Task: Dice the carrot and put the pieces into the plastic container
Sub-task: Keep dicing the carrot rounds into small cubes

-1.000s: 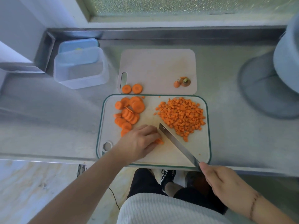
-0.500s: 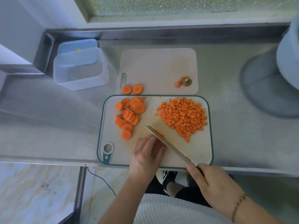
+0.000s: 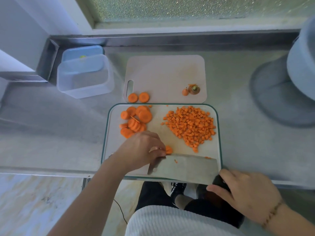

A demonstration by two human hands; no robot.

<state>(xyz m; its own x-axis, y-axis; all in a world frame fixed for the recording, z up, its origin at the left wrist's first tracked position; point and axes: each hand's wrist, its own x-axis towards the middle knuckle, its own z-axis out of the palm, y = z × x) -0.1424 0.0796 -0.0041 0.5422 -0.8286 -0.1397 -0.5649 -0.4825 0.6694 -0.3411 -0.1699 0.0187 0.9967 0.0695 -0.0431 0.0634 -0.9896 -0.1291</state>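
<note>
Orange carrot slice [image 3: 168,149] lies cut into strips just past the left fingertips [image 3: 160,151]; diced cubes [image 3: 190,126] heaped beyond; round slices [image 3: 136,120] stacked; empty clear plastic container [image 3: 85,79] far off

A kitchen: steel counter [image 3: 51,126], cutting boards [image 3: 163,77], chopped carrot [image 3: 190,125] by a window.

**What the person wears**

Both forearms are bare, without sleeves. A thin beaded bracelet [image 3: 272,214] circles the right wrist. Left of the bracelet, a white ribbed top [image 3: 172,222] covers the torso, above it dark trousers [image 3: 153,195] and a black shoe [image 3: 178,189] with white trim.
</note>
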